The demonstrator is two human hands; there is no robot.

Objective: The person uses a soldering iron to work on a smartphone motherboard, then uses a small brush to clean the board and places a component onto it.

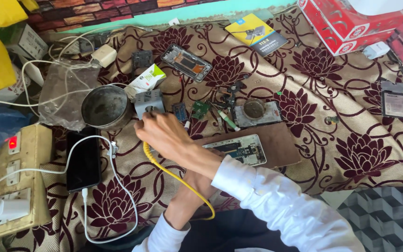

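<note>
- Our right hand [164, 133] reaches far-left across the left forearm, fingers curled on the grey socket block [149, 102] beside the metal bowl [106, 107]
- The yellow cable [173, 175] trails under it; we judge a steady grip best
- Left hand [194, 182] is hidden: cannot tell its fingers

Single head cam, looking steeply down and forward over the person's own arms at a floral cloth [350, 93]. Close range, arm's length. Brick wall [94, 9] runs along the top edge. No second view, so no overlap.
</note>
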